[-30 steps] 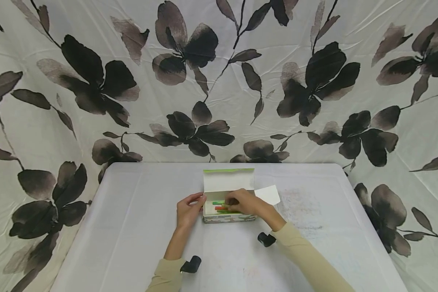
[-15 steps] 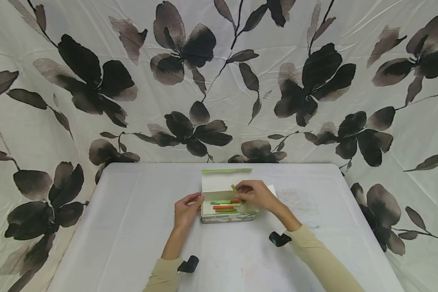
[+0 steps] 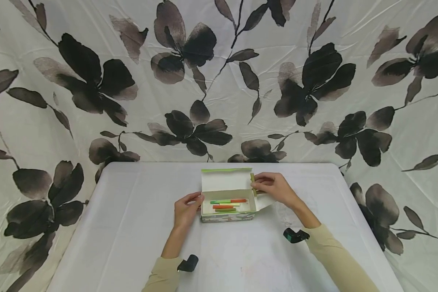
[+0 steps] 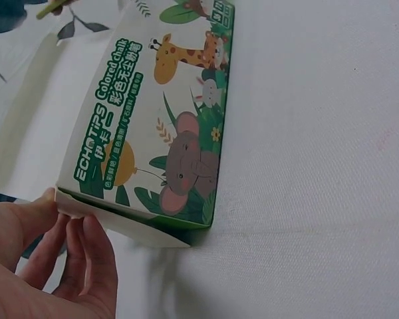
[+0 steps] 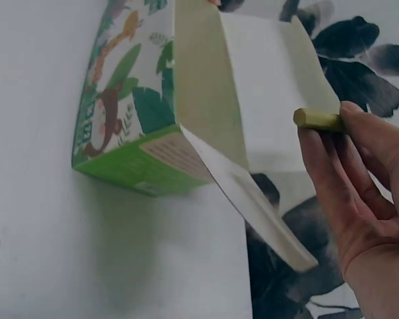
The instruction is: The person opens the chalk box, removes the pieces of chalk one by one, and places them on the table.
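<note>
An open chalk box (image 3: pixel 228 218), labelled "Colored chalk" with printed animals in the left wrist view, stands on the table. Several chalk sticks (image 3: pixel 224 207) in green, red, yellow and olive lie inside it. My left hand (image 3: pixel 185 211) pinches the box's left edge, with the thumb at the corner by the side flap (image 4: pixel 120 222). Above the box's right end, my right hand (image 3: pixel 275 188) holds an olive-green chalk stick (image 5: pixel 319 119) between thumb and fingers. The raised lid (image 3: pixel 226 180) leans back behind the box.
The box's right flap (image 5: pixel 246 199) sticks outward below my right hand. A white cloth covers the table (image 3: pixel 138 194), with faint coloured smudges. Behind the table hangs a curtain (image 3: pixel 248 134) with dark flowers. A black device (image 3: pixel 295 235) sits at each wrist.
My right hand has lifted an olive-green chalk stick out of the box and moved it up and to the right. My left hand has stayed at the box's left edge.
</note>
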Demonstrator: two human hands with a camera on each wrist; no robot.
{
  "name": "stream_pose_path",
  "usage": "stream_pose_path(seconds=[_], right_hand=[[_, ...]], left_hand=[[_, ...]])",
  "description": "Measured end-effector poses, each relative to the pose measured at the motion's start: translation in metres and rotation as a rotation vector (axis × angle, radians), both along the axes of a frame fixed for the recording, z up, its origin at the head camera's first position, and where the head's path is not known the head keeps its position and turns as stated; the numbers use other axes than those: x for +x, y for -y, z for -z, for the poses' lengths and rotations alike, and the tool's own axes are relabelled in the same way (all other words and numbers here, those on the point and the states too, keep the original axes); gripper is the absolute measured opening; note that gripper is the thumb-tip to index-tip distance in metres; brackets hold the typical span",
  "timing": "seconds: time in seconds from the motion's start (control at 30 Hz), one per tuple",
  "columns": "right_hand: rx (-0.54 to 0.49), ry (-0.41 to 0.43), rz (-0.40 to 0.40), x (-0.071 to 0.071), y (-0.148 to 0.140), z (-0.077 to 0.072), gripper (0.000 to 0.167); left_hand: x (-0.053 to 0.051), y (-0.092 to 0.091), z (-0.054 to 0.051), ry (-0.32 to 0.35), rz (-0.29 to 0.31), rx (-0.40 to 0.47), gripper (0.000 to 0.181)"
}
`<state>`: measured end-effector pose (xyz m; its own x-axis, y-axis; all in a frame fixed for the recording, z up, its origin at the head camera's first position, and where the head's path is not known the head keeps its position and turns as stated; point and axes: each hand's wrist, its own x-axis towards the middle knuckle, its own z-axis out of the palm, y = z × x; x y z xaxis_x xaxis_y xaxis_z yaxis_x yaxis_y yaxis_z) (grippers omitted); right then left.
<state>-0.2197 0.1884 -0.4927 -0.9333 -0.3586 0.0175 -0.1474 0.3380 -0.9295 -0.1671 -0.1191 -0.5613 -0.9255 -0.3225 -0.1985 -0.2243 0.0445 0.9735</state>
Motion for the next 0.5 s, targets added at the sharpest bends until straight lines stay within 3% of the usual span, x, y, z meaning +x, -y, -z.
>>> stream_pose_path(seconds=[0.17, 0.5], right_hand=[[-0.094, 0.060, 0.037, 0.000, -0.017, -0.005, 0.037], [-0.150, 0.101, 0.164, 0.002, -0.054, -0.003, 0.048]], left_hand=[[-0.002, 0.001, 0.000, -0.007, 0.004, 0.012, 0.028], [0.000, 0.001, -0.003, -0.003, 0.010, 0.040, 0.028]])
